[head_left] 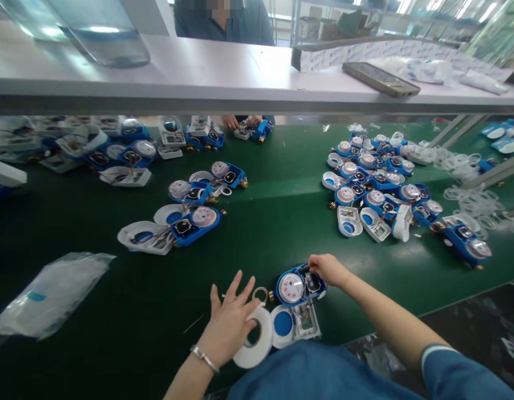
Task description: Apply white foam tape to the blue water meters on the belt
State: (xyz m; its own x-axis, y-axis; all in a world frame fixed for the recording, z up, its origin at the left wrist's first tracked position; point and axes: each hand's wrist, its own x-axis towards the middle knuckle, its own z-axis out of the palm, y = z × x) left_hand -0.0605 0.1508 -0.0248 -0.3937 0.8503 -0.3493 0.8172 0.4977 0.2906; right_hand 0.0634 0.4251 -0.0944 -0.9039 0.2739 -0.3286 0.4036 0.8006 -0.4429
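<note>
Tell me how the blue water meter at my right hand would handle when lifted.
The blue water meter probably feels heavy for its size, given its brass fitting. Its glossy round window may be slippery; the open compartment's exposed insides could be fragile.

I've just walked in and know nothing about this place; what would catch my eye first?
Probably the bright blue meters, crowded on the right of the green table, with more toward the left. Close to the person, the right hand touches one meter, while the left hand spreads over part of a thick white ring. Above, a phone lies on the white shelf.
</note>
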